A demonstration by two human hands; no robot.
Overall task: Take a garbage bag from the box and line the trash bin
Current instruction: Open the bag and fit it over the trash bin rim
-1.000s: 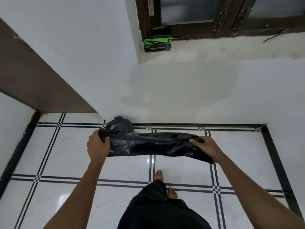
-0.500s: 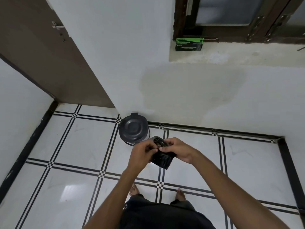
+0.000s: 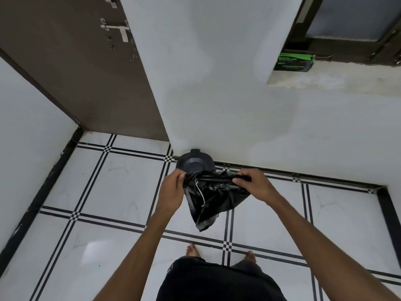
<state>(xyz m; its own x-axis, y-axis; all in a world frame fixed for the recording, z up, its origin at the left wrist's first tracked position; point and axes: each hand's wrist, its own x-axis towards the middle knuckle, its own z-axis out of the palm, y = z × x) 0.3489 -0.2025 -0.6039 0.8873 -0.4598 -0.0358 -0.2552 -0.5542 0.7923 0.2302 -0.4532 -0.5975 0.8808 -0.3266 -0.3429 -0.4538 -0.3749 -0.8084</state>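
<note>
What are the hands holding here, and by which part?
Both hands, left and right, pinch the black bag along its top edge; the rest hangs down.

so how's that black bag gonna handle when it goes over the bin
Probably floppy: the garbage bag sags to a crumpled point below both hands, left and right. Likely very light, since pinches hold it. Its glossy film may slip on the trash bin.

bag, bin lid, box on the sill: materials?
Bag: thin black plastic film, glossy; it crumples and hangs limp between the left hand and right hand.
Bin lid: looks like moulded dark plastic, smooth, dull sheen.
Box: likely printed cardboard, green and black, flat faces.
</note>
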